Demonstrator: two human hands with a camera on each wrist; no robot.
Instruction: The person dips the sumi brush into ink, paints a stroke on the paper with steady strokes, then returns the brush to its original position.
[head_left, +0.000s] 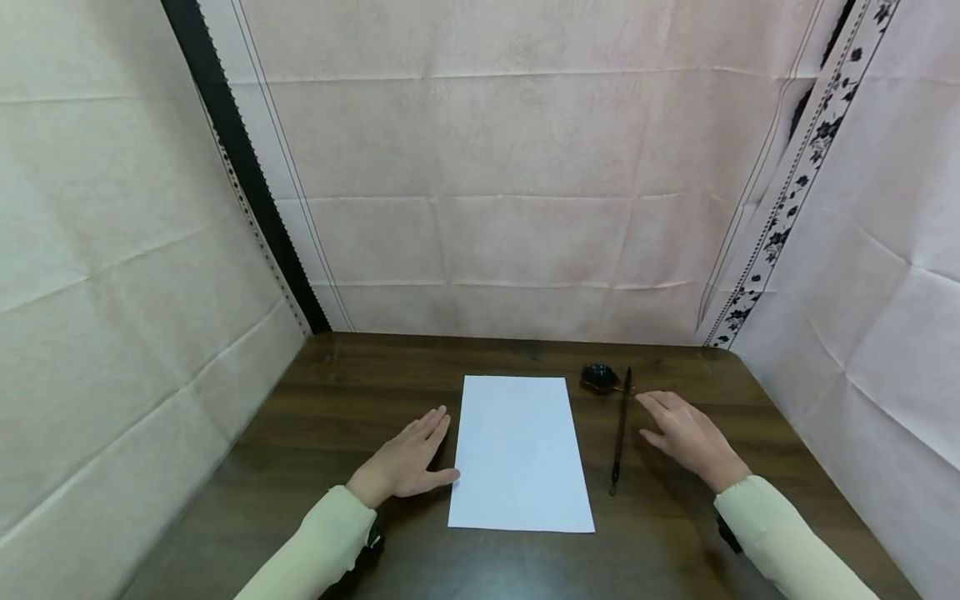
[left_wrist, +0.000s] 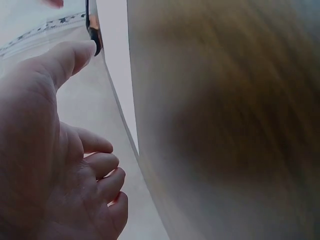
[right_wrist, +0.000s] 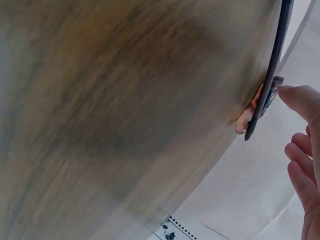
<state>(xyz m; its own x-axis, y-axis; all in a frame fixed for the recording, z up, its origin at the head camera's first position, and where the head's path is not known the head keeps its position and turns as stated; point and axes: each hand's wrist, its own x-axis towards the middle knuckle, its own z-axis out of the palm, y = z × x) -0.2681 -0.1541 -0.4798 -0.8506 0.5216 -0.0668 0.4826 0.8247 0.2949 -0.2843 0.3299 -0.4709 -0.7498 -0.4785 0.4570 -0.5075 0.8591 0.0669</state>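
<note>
While left hand flanks paper, right hand flanks brush.

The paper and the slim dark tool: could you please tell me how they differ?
The paper is white, the slim dark tool blackish. The paper is a broad rectangle, the tool a thin rod. Both lie between the left hand and the right hand.

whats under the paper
The paper lies flat on the table, whose brown wood shows around its edges. Whatever is directly beneath is covered and cannot be seen. The left hand has its thumb tip at the paper's left edge.
</note>
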